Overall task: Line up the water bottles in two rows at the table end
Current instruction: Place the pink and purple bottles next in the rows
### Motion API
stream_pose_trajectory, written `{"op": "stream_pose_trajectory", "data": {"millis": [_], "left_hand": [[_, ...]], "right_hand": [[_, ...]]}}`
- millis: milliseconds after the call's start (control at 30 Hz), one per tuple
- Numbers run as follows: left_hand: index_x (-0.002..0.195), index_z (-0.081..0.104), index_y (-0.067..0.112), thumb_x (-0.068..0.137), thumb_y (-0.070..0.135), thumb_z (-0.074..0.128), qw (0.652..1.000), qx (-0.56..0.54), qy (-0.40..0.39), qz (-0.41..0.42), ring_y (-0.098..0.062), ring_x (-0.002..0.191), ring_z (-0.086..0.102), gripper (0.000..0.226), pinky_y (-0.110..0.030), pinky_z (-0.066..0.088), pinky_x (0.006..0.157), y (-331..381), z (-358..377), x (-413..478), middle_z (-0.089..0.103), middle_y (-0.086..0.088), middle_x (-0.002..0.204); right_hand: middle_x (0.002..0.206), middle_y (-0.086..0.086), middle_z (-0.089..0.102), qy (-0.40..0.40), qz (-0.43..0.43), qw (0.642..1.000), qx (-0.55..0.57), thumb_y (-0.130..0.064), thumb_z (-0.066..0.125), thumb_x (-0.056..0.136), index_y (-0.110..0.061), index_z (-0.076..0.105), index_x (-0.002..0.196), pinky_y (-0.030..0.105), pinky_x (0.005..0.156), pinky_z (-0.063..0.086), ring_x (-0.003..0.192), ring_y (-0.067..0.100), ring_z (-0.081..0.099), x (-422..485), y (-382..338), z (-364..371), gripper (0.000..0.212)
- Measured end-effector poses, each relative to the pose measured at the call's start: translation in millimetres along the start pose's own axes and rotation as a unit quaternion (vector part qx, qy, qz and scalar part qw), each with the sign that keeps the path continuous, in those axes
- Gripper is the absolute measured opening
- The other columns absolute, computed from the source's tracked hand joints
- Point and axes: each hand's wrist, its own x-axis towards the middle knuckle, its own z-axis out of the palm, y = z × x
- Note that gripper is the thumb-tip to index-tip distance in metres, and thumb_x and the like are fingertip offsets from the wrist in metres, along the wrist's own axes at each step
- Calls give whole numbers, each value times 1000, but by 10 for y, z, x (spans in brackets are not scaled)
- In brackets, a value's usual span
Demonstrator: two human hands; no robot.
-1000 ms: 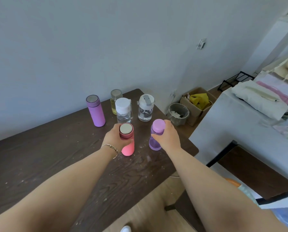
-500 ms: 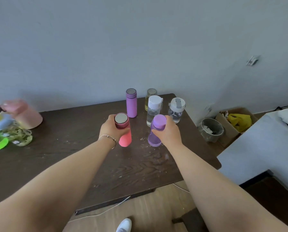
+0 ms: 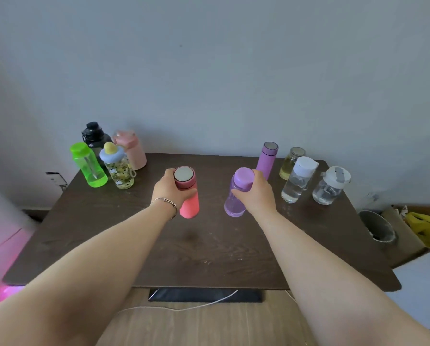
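My left hand (image 3: 167,189) grips a pink-red flask (image 3: 187,196) with a silver lid, held just above the middle of the dark wooden table (image 3: 209,245). My right hand (image 3: 256,193) holds a clear purple bottle (image 3: 236,196) with a purple cap, a little to the right. At the table's right end stand a lilac flask (image 3: 267,158), a small yellowish glass bottle (image 3: 290,162) and two clear white-capped bottles (image 3: 299,179) (image 3: 331,186). At the back left stand a green bottle (image 3: 88,164), a flowered bottle (image 3: 118,169), a pale pink bottle (image 3: 131,149) and a black bottle (image 3: 93,133).
A wall runs right behind the table. On the floor to the right sit a grey bin (image 3: 377,227) and a cardboard box with a yellow bag (image 3: 425,228). A white cable (image 3: 184,307) trails under the table's near edge. A pink glowing object (image 3: 6,292) is at lower left.
The view has swung left, bringing the left-hand group of bottles into sight. Both hands, each still holding its bottle, now sit further from the right-end group, toward the table's middle.
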Motion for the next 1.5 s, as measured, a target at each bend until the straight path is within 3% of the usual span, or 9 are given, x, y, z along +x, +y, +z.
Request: {"op": "stream_pose_trajectory", "data": {"millis": [433,600,1167,1500], "left_hand": [[115,52,28,66,44,78,999,29,18,5,-22,90,62,58,-30,50,74,-1363,-1923,400,64,6,97],[119,50,28,64,43,79,999,35,33,-13,-25,95,63,64,-36,53,80,-1712,-2422,617,67,1,104],[120,50,27,64,42,81,993,39,88,-71,-24,96,62,67,-35,53,81,-2138,-2602,1092,65,2,105],[121,49,27,64,42,82,996,47,41,-57,-24,96,62,67,-33,52,81,-2334,-2637,1429,65,2,105]], "right_hand": [[122,-3,57,-24,-10,1000,12,-33,85,72,-22,44,131,44,85,55,107,23,57,-564,-1565,1669,73],[122,-2,56,-45,-21,999,13,-34,85,72,-22,44,131,44,85,56,108,23,56,-558,-1983,2147,72],[122,-1,56,-130,-48,990,7,-31,85,73,-22,45,128,42,89,53,110,22,56,-151,-2228,3096,69],[120,1,58,-130,-33,991,-7,-32,83,73,-21,47,126,38,86,52,108,24,58,-76,-2374,3424,65]]}}
